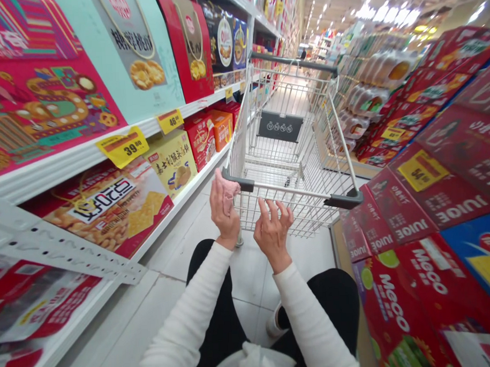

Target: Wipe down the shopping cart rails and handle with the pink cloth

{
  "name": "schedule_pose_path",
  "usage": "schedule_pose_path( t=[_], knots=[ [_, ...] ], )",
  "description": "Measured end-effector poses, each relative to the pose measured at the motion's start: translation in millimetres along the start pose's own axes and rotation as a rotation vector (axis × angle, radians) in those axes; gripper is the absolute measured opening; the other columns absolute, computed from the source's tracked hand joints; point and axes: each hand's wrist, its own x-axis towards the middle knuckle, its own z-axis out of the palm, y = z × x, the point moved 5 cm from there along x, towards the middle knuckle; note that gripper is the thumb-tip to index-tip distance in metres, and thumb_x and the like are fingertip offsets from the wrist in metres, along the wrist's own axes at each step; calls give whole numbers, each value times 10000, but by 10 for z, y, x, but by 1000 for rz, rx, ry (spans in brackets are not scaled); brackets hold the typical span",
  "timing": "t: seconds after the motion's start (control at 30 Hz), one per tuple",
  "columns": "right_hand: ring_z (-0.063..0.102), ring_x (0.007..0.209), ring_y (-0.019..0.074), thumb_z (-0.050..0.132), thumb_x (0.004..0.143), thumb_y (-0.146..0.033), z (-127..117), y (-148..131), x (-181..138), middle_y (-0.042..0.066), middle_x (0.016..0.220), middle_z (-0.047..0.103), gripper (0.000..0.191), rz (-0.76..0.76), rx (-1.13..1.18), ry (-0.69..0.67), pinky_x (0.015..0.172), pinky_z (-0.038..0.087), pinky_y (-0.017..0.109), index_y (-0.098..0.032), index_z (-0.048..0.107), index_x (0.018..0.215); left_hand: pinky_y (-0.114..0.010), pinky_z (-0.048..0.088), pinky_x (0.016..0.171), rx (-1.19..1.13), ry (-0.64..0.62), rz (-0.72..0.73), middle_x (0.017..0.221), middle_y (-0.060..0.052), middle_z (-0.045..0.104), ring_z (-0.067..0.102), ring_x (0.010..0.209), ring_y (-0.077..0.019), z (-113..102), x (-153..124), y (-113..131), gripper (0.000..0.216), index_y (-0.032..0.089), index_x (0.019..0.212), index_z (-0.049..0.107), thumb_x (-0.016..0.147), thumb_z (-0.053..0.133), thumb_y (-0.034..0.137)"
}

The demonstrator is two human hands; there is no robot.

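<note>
A shopping cart (297, 188) of pale wire mesh with grey plastic corner pieces stands in front of me, its basket holding no goods that I can see. My left hand (224, 213) grips a pink cloth (229, 192) and presses it against the dark corner piece (239, 181) at the near left of the cart. Just right of it, my right hand (273, 222) hovers by the near wire side, fingers spread and slightly bent, with nothing in them. Whether its fingertips touch the wire is hard to tell.
Shelves with boxed biscuits (109, 201) and yellow price tags (125, 147) run along the left. Stacked red drink cartons (409, 290) close in on the right. A tiled floor (179, 271) lies between, and the aisle stretches on beyond the cart.
</note>
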Motion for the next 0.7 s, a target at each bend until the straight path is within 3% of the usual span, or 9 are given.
schedule_pose_path(
  t=[0.2, 0.27, 0.37, 0.43, 0.5, 0.6, 0.7],
  knots=[
    [495, 1263, 273, 507, 869, -93, 53, -24, -14, 95, 1056, 690, 479, 65, 8, -17, 1141, 288, 516, -172, 635, 1324, -414, 473, 1153, 41, -79, 98, 1420, -127, 624, 558, 1370, -227, -23, -306, -54, 417, 207, 1407, 579, 1032, 409, 275],
    [506, 1257, 268, 515, 866, -107, -10, -21, -14, 114, 1122, 669, 441, 48, 13, 41, 1140, 308, 520, -180, 662, 1275, -399, 453, 1169, 32, -12, 67, 1437, -112, 612, 543, 1383, -213, -79, -180, -50, 421, 229, 1429, 556, 1028, 434, 262],
    [446, 1375, 278, 516, 862, -128, -119, -33, 152, 132, 1333, 601, 532, 9, 14, 123, 1182, 287, 534, -218, 593, 1382, -406, 392, 1216, -21, 106, -39, 1489, -87, 570, 507, 1415, -207, -83, 283, 26, 454, 258, 1465, 506, 1012, 507, 291],
    [388, 1446, 284, 481, 863, -115, -114, -35, 335, 142, 1445, 540, 625, 15, 15, 86, 1212, 263, 549, -201, 489, 1482, -412, 414, 1203, -100, 21, -39, 1468, -79, 590, 545, 1378, -208, 14, 579, 155, 423, 253, 1428, 543, 1010, 512, 310],
    [354, 1477, 277, 443, 855, -83, -91, -51, 496, 155, 1468, 517, 687, -6, 40, 68, 1222, 286, 549, -173, 404, 1535, -431, 417, 1206, -106, -109, 2, 1425, -61, 627, 557, 1364, -205, 98, 706, 316, 370, 257, 1367, 601, 1019, 482, 299],
    [337, 1484, 285, 419, 827, -57, -75, -30, 607, 168, 1437, 506, 727, 14, 89, 99, 1205, 352, 570, -154, 367, 1545, -467, 388, 1229, -71, -186, 117, 1474, -47, 590, 493, 1428, -212, 85, 606, 514, 363, 260, 1333, 634, 1033, 430, 269],
    [334, 1473, 306, 420, 794, -50, -76, 43, 592, 171, 1409, 483, 744, 58, 95, 109, 1196, 364, 619, -159, 387, 1529, -465, 395, 1226, -87, -202, 153, 1519, -45, 548, 476, 1444, -217, 61, 486, 543, 372, 266, 1352, 624, 1035, 431, 272]
  ],
)
